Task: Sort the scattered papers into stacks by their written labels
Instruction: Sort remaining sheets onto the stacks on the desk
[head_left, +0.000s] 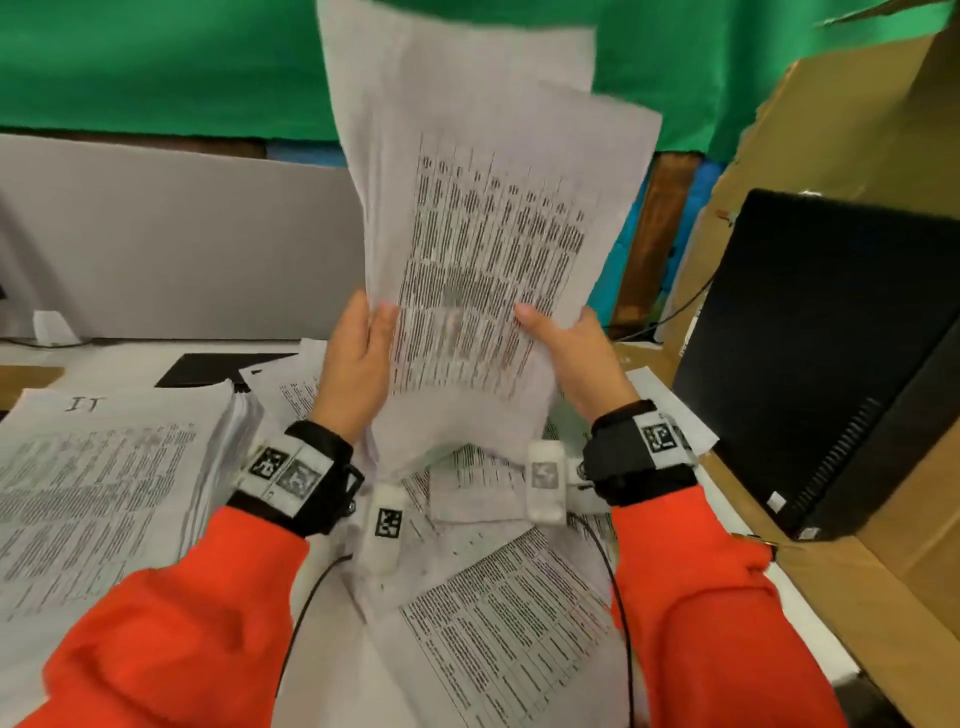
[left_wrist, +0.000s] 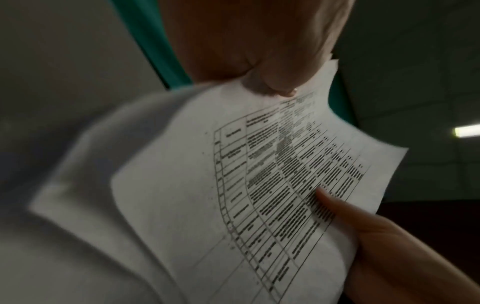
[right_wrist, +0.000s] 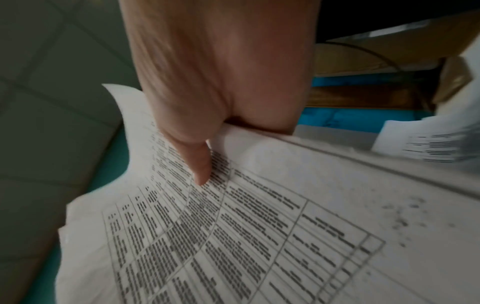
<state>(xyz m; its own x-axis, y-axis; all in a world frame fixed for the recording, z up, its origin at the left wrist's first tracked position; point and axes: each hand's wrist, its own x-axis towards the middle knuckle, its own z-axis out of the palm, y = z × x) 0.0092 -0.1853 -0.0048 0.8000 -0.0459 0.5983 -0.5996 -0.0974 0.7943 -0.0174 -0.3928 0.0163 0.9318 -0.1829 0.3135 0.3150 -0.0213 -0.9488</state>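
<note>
Both hands raised above the desk, holding a small sheaf of printed sheets upright. Left hand pinches the sheaf's left edge, thumb in front; right hand grips the right edge, thumb pressed on the table print. At least two sheets, fanned at the top. No written label legible on them from here. Stack marked "IT" lies near left; loose papers cover the desk below the wrists. Judgement: separate the sheets, find each label first, then lay squarely on the matching stack without creasing.
</note>
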